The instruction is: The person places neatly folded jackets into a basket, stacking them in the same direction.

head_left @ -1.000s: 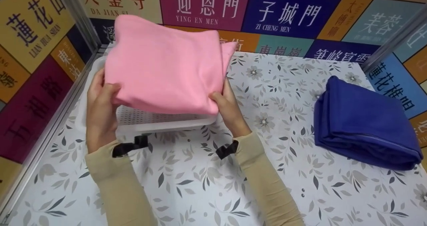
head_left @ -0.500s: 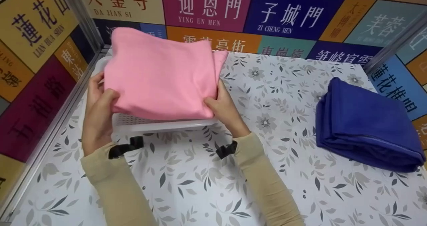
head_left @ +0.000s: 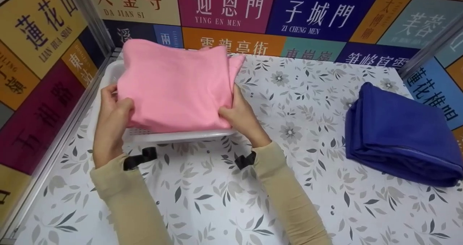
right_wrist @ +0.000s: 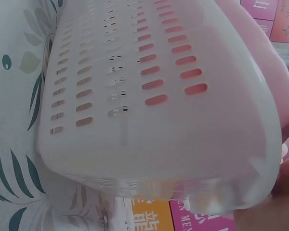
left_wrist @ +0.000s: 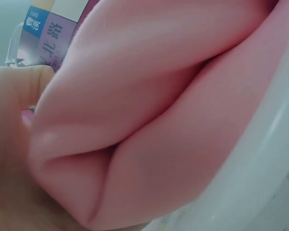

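Note:
A folded pink cloth [head_left: 175, 86] is held by both hands over a white plastic basket [head_left: 94, 118]. My left hand [head_left: 113, 125] grips its near left corner, thumb on top. The right hand [head_left: 246, 117] pinches the near right corner, also with the thumb above. In the left wrist view the cloth's thick folded layers [left_wrist: 149, 120] lie right beside the basket's pale rim [left_wrist: 260, 144]. The right wrist view shows the slotted basket wall [right_wrist: 135, 149], with pink showing through its upper slots. Most of the basket's inside is hidden beneath the cloth.
A folded blue cloth [head_left: 405, 129] lies on the right of the flower-patterned table [head_left: 217, 201]. Printed panels [head_left: 224, 6] with large characters stand along the back and both sides. The basket sits close to the left panel [head_left: 39, 107].
Both hands have lowered the pink cloth toward the basket, and it now sits nearer the rim. The grip of each hand stays the same. The blue cloth has not moved on the table.

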Tool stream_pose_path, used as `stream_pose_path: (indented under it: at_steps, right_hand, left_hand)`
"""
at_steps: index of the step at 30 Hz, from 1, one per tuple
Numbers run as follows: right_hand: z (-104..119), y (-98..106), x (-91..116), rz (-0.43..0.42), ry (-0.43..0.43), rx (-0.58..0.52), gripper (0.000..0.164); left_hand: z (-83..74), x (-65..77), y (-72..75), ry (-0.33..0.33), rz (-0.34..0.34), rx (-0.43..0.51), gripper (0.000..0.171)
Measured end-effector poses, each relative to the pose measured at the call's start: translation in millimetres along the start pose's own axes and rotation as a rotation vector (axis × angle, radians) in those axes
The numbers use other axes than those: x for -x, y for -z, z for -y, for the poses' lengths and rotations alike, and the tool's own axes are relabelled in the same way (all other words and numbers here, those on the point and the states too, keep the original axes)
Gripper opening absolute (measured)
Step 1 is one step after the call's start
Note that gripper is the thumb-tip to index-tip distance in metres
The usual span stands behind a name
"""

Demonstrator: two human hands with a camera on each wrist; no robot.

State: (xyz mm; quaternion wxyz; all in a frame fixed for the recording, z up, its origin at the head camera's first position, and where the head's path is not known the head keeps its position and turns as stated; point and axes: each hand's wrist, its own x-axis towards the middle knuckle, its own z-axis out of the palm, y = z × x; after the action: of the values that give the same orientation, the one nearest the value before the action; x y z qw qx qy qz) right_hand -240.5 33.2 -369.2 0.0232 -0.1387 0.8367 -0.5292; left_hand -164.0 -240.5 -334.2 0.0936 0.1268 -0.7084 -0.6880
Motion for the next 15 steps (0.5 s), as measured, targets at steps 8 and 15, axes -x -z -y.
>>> stream_pose_path:
  at_steps: [8,15]
  right_hand:
    - [1.9,-1.2,-1.1,0.004,-0.002,0.091,0.087]
    - [3.2,-2.5,-2.8,0.008,0.006,0.167,0.077]
  left_hand:
    - [-1.5,-0.7,2.0,0.043,-0.003,-0.178,0.057]
    - [-0.5,-2.8,2.8,0.09,-0.04,-0.276,0.054]
